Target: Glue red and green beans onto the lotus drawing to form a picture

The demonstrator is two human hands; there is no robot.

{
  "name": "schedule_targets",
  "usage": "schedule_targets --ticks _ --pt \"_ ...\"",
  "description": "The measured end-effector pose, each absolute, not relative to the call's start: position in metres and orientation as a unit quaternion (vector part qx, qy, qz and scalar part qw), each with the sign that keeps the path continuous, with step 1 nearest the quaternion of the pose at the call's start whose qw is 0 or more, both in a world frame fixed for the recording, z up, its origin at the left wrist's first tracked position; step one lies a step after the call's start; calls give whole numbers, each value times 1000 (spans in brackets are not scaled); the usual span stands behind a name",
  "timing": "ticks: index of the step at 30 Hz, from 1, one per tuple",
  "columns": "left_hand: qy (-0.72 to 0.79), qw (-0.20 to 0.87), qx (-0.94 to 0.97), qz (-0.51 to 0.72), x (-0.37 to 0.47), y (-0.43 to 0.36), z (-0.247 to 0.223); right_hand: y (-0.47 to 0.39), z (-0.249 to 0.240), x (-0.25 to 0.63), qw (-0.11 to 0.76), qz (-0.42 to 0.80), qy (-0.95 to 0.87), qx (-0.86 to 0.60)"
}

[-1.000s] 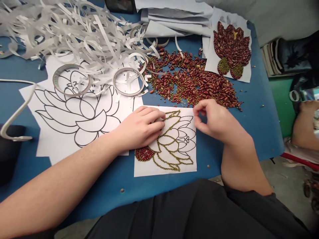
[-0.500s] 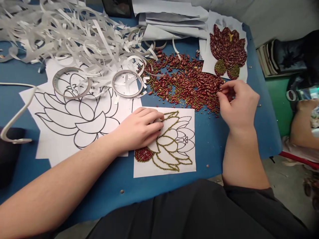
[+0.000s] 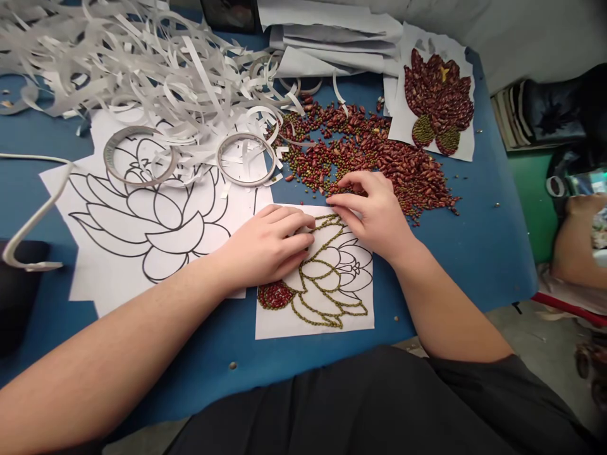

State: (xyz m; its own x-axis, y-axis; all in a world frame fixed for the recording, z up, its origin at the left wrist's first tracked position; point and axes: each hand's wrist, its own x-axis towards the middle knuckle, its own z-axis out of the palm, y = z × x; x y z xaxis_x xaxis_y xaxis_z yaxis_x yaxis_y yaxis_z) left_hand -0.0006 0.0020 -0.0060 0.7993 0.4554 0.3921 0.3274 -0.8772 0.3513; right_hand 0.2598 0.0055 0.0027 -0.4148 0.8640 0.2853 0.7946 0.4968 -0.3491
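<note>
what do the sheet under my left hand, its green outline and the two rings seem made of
Sheet: matte white paper, judging by its thin, crisp edge. Green outline: probably dried mung beans, fairly dull; small rounded grains show in rows. Rings: smooth, dull, probably cardboard tape cores; thin pale bands could also be plastic.

No word, number, brand or sign is showing clearly enough to be read. On the left, the inner wall of a pale grey, ring-shaped tape roll (image 3: 112, 151) is bearing faint greenish-grey marks that are looking like print, but they are appearing too small and blurred to make out. At the far right edge, a shiny, turquoise-and-white package-like object (image 3: 588, 182) is showing coloured patches, too blurred to tell whether any of them are forming lettering.
</note>
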Motion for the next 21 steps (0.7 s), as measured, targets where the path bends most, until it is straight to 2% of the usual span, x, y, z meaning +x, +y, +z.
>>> schedule_targets --ticks 9,21 --pt "213 148 935 241 0 2 -7 8 6 249 200 71 -831 -513" --pt "212 142 941 225 -1 2 -5 -2 19 291 177 129 -887 -406"
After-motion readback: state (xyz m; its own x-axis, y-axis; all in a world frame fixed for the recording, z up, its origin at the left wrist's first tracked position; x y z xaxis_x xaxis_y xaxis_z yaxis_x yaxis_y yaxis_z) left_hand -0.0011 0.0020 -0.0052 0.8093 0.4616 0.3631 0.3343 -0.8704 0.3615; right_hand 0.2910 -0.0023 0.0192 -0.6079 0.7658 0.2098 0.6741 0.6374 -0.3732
